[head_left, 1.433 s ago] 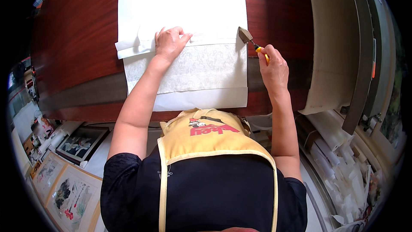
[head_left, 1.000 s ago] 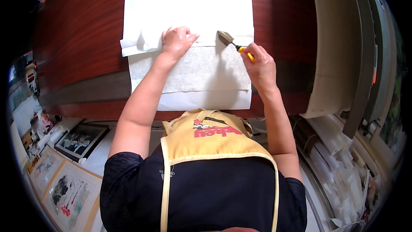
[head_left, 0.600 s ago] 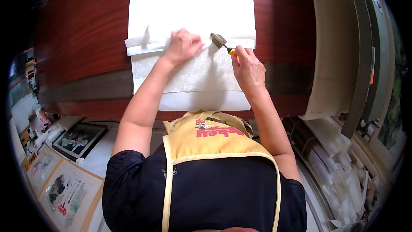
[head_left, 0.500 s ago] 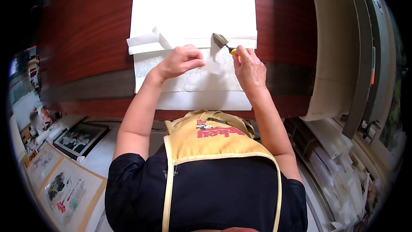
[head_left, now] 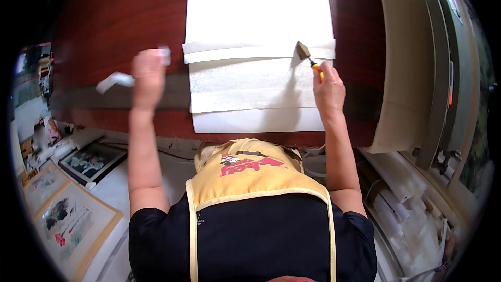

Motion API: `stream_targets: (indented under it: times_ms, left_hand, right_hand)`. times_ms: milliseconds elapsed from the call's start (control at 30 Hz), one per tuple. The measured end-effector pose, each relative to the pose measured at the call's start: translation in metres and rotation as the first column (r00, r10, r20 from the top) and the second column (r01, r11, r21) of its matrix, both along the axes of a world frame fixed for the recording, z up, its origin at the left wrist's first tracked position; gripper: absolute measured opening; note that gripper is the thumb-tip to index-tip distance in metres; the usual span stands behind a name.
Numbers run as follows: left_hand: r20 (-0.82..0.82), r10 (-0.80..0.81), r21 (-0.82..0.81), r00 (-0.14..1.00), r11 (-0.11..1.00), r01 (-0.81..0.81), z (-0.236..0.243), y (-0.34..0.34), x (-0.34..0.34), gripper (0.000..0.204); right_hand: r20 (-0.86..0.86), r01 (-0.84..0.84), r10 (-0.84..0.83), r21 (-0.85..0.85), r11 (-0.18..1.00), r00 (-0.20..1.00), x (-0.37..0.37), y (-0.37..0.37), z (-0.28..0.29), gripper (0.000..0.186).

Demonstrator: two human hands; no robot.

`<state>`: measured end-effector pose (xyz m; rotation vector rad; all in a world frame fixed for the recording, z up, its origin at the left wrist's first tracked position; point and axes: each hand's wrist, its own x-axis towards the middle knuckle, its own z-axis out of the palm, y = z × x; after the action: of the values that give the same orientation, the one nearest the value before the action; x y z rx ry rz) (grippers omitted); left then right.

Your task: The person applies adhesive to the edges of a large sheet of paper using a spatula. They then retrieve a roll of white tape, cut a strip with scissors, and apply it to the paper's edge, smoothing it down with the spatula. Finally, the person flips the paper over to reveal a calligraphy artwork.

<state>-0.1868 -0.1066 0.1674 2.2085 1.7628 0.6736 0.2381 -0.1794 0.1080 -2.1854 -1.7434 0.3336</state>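
Observation:
My left hand [head_left: 148, 75], smeared by motion, is over the table left of the white sheet, closed on a white paper strip [head_left: 165, 56]. Another white piece of paper [head_left: 116, 81] shows at the hand's left side; whether it is the same strip I cannot tell. My right hand [head_left: 330, 86] grips the yellow and black handle of a small trowel-shaped tool [head_left: 302, 50]. The tool's pointed metal head is over the right part of a folded white band [head_left: 245, 54] that crosses the long white sheet [head_left: 258, 8]. Nearer me lies a thinner, off-white textured sheet [head_left: 245, 84].
The dark red wooden table [head_left: 120, 15] carries the sheets, with a darker band along its near side. On the left are a framed picture [head_left: 94, 162] and flower paintings [head_left: 75, 224]. Paper rolls [head_left: 399, 177] are stacked at right, beside a metal rail [head_left: 436, 73].
My left hand has swung left off the sheets with paper. My right hand and its tool appear farther right, as do the sheets. The loose flap at the band's left end no longer shows.

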Motion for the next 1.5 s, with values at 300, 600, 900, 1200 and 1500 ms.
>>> stream_targets:
  times_ms: [300, 600, 900, 1200, 1500]
  left_hand:
    - [0.03, -0.358, -0.025, 0.933, 0.933, 0.359, -0.127, 0.013, 0.068, 0.027]
    - [0.09, -0.387, 0.031, 0.918, 0.922, 0.386, -0.142, 0.011, 0.053, 0.023]
    - [0.153, -0.389, -0.009, 0.908, 0.919, 0.395, -0.146, 0.014, 0.045, 0.015]
    - [0.617, 0.467, 0.322, 0.633, 0.584, -0.745, -0.016, 0.084, -0.206, 0.022]
    - [0.351, -0.44, -0.087, 0.826, 0.864, 0.497, -0.057, 0.073, -0.026, 0.011]
  right_hand:
    - [-0.029, 0.031, -0.03, 0.027, 0.999, 0.999, -0.048, -0.004, -0.003, 0.012]
    - [0.113, 0.256, -0.265, 0.085, 0.963, 0.958, -0.023, -0.011, -0.008, 0.011]
    - [0.194, 0.45, -0.45, 0.05, 0.892, 0.872, 0.023, -0.016, -0.008, 0.015]
    - [-0.375, 0.544, -0.445, 0.218, 0.81, 0.814, 0.019, -0.038, 0.024, 0.016]
    - [-0.471, 0.242, -0.186, 0.06, 0.968, 0.862, -0.1, 0.002, 0.017, 0.015]
